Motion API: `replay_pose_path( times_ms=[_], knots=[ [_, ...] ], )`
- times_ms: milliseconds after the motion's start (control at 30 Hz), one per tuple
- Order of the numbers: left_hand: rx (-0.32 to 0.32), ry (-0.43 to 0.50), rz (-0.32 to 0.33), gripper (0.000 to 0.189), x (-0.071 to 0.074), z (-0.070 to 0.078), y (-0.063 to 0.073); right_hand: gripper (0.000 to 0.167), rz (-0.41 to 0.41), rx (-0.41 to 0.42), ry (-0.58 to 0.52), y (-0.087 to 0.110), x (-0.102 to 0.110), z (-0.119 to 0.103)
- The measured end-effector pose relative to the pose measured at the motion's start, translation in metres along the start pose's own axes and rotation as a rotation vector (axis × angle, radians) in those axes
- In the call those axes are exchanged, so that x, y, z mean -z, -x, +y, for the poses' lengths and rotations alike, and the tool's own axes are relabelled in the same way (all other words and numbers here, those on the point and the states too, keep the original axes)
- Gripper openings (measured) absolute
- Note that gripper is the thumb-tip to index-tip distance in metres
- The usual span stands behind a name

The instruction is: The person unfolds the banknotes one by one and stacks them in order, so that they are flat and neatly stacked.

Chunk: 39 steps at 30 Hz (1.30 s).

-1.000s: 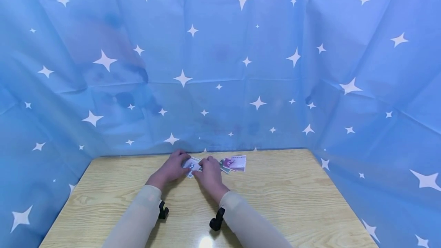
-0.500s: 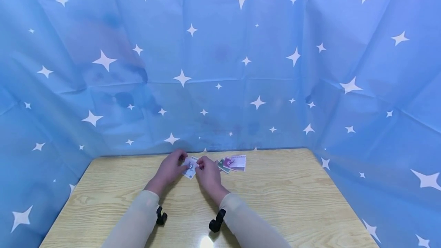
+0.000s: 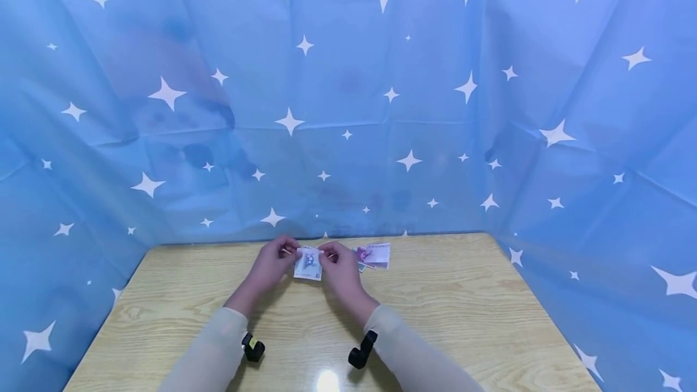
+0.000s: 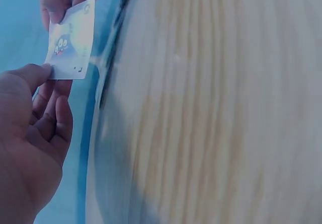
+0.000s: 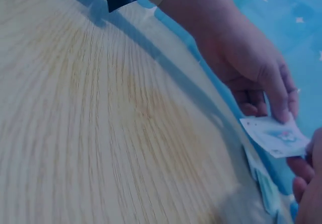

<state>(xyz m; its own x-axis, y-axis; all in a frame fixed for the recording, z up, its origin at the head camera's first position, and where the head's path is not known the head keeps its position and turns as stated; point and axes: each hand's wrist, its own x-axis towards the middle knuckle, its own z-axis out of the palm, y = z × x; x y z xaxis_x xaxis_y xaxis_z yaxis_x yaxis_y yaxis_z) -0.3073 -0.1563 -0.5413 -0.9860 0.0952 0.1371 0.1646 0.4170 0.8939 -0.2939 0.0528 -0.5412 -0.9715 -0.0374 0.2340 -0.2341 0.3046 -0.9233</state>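
Observation:
Both hands pinch a small white card with a blue cartoon figure (image 3: 308, 265) between them, near the table's back edge. My left hand (image 3: 270, 265) holds its left side between thumb and fingers. At its right side, my right hand (image 3: 342, 268) has it between thumb and fingertips. The left wrist view shows the card (image 4: 73, 43) held up, its face lit, with the left thumb on the near corner. In the right wrist view the card (image 5: 276, 136) bends slightly between the left hand (image 5: 246, 58) and the right hand (image 5: 311, 189) at the frame's edge.
Overlapping cards lie just right of the right hand, a purple one (image 3: 362, 254) and a pale one (image 3: 378, 253) among them; the hand partly covers the group. A blue star-patterned curtain (image 3: 348, 107) hangs behind the wooden table (image 3: 463, 319). Black wrist devices sit at both cuffs.
The card has turned from a slant to nearly square and shifted slightly right. My right hand has moved right, now overlapping the green card; both hands hold the card at its opposite sides.

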Motion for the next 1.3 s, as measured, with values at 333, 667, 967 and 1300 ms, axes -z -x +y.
replay_pose_path(
  times_ms=[333,667,967,1300],
  knots=[
    [0.008,0.227,-0.026,0.013,-0.021,0.016,0.017,0.015,-0.065,-0.029,-0.070,0.010,0.035,-0.004],
    [0.021,0.344,-0.074,0.014,-0.036,0.027,0.039,0.016,-0.110,-0.021,-0.052,0.029,0.063,-0.005],
    [0.023,0.377,-0.144,0.025,-0.047,0.034,0.050,0.014,-0.131,-0.074,-0.075,0.048,0.080,-0.007],
    [-0.055,0.314,-0.247,0.015,-0.054,0.035,0.052,0.013,-0.169,-0.045,-0.078,0.055,0.084,-0.005]
  ],
)
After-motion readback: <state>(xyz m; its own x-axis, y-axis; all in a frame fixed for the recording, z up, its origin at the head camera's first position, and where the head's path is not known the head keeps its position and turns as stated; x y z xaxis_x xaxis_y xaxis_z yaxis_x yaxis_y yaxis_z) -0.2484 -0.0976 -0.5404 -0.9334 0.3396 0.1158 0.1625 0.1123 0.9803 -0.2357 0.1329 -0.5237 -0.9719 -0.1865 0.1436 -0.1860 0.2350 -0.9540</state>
